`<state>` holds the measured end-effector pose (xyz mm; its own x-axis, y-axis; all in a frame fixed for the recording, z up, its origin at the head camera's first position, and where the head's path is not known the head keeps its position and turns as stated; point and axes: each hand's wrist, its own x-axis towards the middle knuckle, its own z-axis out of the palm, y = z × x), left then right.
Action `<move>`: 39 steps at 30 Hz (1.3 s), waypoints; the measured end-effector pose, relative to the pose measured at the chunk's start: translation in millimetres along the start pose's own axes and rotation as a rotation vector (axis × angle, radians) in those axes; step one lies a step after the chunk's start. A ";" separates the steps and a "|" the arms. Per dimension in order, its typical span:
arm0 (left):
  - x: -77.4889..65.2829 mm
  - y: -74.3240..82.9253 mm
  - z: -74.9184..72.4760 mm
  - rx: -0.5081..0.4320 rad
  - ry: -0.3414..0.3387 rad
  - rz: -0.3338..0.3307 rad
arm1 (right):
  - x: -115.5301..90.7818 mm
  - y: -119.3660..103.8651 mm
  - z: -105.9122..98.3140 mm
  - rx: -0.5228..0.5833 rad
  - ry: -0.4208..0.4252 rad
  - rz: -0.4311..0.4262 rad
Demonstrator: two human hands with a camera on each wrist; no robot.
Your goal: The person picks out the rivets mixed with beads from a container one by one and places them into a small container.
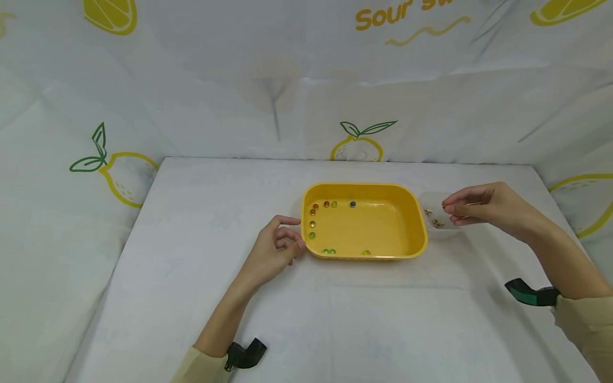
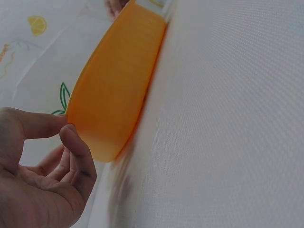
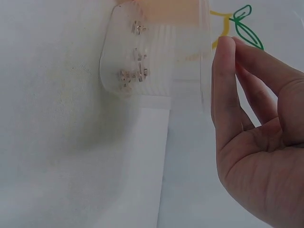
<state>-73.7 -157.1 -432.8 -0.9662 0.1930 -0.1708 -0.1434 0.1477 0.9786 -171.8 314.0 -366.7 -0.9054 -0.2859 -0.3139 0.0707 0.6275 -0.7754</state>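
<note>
A yellow tray holds several small shiny beads along its left, back and front sides, amber, green and one dark blue bead. My left hand touches the tray's left wall from outside with index finger and thumb; the other fingers bend loosely. To the tray's right, a clear plastic box contains several small gold-coloured pieces. Over the box's right part, my right hand pinches a tiny reddish-brown piece between thumb and index fingertips. Its exact kind is too small to tell.
The tray and box stand on a white-covered table. Behind it hangs a white cloth with lemon prints. Each wrist wears a black device near the cuff.
</note>
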 end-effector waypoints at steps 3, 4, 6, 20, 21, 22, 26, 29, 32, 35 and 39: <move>0.1 -0.2 -0.2 0.000 0.001 -0.002 | 0.5 0.0 1.3 -0.007 0.002 -0.003; 0.1 -0.1 -0.2 0.000 0.001 -0.002 | 0.5 -0.1 1.4 -0.009 0.002 -0.001; 0.0 -0.1 -0.3 0.000 0.000 -0.001 | 0.7 -0.6 1.9 -0.015 0.005 0.008; 0.3 -1.8 -0.2 0.004 0.002 -0.004 | -1.1 -0.4 2.0 -0.043 -0.001 0.028; 0.2 -1.6 -0.1 0.005 0.004 -0.005 | -1.2 -0.3 2.1 -0.045 -0.002 0.029; 0.2 -1.2 0.1 0.005 0.005 -0.005 | -1.3 -0.2 2.1 -0.048 -0.002 0.030; 0.2 -0.4 0.5 0.008 0.007 -0.005 | -1.3 0.4 1.7 -0.056 -0.003 0.030; 0.0 -0.5 0.5 0.008 0.007 -0.004 | -1.6 0.6 1.0 -0.064 -0.005 0.026; 0.0 -1.0 0.3 0.008 0.006 -0.002 | -2.0 0.3 1.0 -0.066 -0.006 0.021; 0.2 -1.8 -0.1 0.009 0.006 0.003 | -2.3 0.2 1.3 -0.063 -0.005 0.019; 0.4 -2.0 -0.2 0.010 0.007 0.004 | -2.8 0.6 1.7 -0.056 0.001 0.013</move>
<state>-73.8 -157.5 -434.8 -0.9681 0.1872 -0.1663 -0.1376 0.1571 0.9780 -168.6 313.9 -367.2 -0.9048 -0.2770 -0.3235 0.0588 0.6711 -0.7391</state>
